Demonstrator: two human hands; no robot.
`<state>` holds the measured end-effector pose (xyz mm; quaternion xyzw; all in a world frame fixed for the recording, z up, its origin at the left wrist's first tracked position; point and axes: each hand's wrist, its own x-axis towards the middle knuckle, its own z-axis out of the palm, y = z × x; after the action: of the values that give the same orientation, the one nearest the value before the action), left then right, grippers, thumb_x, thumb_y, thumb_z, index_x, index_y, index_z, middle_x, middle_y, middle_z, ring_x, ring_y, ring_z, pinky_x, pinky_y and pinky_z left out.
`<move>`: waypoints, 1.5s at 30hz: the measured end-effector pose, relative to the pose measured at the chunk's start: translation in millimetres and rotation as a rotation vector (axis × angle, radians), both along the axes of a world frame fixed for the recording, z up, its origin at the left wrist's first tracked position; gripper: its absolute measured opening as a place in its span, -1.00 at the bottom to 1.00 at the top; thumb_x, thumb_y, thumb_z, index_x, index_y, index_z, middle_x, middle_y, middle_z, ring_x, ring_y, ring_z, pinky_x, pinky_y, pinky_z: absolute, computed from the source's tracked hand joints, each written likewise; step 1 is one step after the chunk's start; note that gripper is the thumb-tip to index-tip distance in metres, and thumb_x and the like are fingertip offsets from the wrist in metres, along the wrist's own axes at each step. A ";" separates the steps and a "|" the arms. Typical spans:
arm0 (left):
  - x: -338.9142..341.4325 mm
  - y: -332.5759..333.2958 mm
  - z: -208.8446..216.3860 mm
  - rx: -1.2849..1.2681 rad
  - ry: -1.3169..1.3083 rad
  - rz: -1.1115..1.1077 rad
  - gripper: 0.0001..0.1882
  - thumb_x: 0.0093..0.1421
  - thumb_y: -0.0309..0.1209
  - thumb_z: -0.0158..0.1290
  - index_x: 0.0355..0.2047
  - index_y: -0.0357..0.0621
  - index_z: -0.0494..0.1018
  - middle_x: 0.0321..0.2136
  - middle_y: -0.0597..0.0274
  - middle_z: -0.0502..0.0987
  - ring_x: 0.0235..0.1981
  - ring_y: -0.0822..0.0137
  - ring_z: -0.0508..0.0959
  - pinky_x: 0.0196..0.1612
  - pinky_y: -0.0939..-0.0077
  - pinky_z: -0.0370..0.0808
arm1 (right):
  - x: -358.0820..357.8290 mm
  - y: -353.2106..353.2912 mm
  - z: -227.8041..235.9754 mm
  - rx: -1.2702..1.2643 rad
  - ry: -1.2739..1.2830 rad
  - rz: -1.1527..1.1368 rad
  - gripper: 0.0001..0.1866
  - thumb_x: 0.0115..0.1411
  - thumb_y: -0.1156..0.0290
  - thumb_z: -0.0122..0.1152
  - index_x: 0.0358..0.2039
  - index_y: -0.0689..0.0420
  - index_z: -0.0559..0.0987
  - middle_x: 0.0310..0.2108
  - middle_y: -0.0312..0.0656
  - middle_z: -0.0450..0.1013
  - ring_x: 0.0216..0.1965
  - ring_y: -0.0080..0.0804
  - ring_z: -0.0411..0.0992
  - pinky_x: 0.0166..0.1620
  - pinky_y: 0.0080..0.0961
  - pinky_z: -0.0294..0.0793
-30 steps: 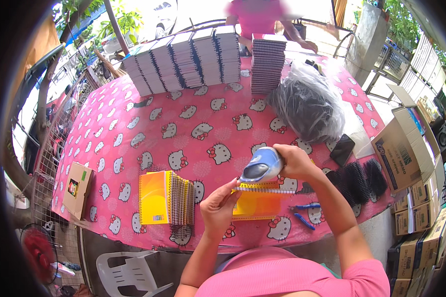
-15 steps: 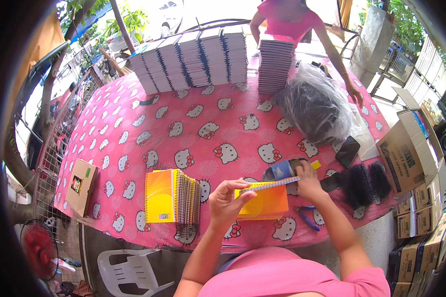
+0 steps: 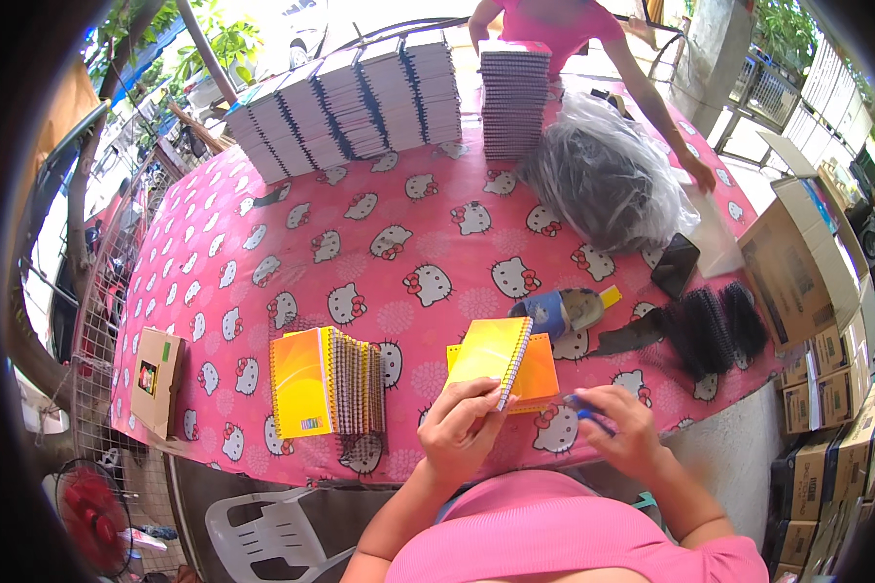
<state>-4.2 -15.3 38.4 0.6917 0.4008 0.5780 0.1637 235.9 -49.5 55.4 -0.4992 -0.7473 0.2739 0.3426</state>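
"What is changing on the surface point(image 3: 437, 228)?"

"The right hand point(image 3: 624, 424) is no longer holding the slipper point(image 3: 559, 311). Now the slipper is lying down, at two o'clock from the yellow book point(image 3: 488, 348)."

"So what is the right hand doing?"

"It is touching the blue pliers point(image 3: 594, 421), at four o'clock from the book. I think the work is moving from the slipper to the pliers."

"Is its grip squeezing them?"

"I'm not able to tell. The fingers are hiding too much."

"And the left hand point(image 3: 465, 418)?"

"Its grip is pinching the book at the bottom end, at six o'clock. It is still keeping the book up, so the work on that book seems to be going on."

"How is the book sitting?"

"It is tilting over an orange book point(image 3: 538, 379). Its cover is showing now; a moment ago, mostly its thin edge was showing. The wire point(image 3: 518, 363) is running from one o'clock down to five, so that side is facing the right hand. That looks handy for the pliers."

"What else is lying around?"

"A pile of books point(image 3: 358, 384) is standing at nine o'clock, and some black coils point(image 3: 715, 330) are lying at three."
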 end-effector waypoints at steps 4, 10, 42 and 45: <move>4.9 2.7 5.7 0.029 -0.013 -0.016 -0.78 -0.08 -0.65 0.31 -0.39 -0.28 0.56 -0.34 0.04 0.60 -0.37 0.25 0.62 -0.37 0.50 0.56 | -32.6 12.7 36.4 0.257 -0.118 0.103 -0.58 0.11 0.31 0.33 -0.05 0.21 0.52 -0.17 -0.03 0.45 -0.12 -0.09 0.42 -0.05 -0.26 0.43; 4.6 2.7 5.7 0.047 -0.005 -0.002 -0.78 -0.09 -0.66 0.33 -0.40 -0.28 0.57 -0.35 0.03 0.61 -0.38 0.28 0.63 -0.39 0.52 0.56 | -34.3 13.2 23.0 -0.174 0.200 0.140 -0.53 0.09 0.29 0.35 -0.01 0.21 0.50 -0.14 -0.06 0.44 -0.08 -0.12 0.39 -0.02 -0.28 0.40; -118.1 -33.4 33.5 0.242 -0.261 0.863 -0.27 0.37 0.02 -0.17 0.28 -0.37 0.03 0.24 -0.05 0.21 0.22 0.04 0.29 0.29 0.11 0.17 | -196.0 117.1 100.1 0.305 0.571 0.618 -0.59 0.08 0.51 0.27 -0.01 0.04 0.51 -0.19 -0.14 0.43 -0.21 -0.17 0.45 -0.20 -0.38 0.51; -157.0 -32.6 -9.7 0.112 -0.621 0.907 -0.12 0.33 0.25 -0.48 0.30 -0.32 0.02 0.30 -0.07 0.13 0.28 0.06 0.20 0.33 0.10 0.10 | -259.8 128.8 74.1 0.080 0.745 0.517 -0.65 0.11 0.46 0.26 -0.05 0.11 0.50 -0.23 -0.13 0.44 -0.22 -0.19 0.45 -0.14 -0.35 0.51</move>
<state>-161.3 -47.9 28.7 0.2541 0.5602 0.7879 -0.0283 -23.9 79.3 129.5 -0.1503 -0.6832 0.4822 0.5274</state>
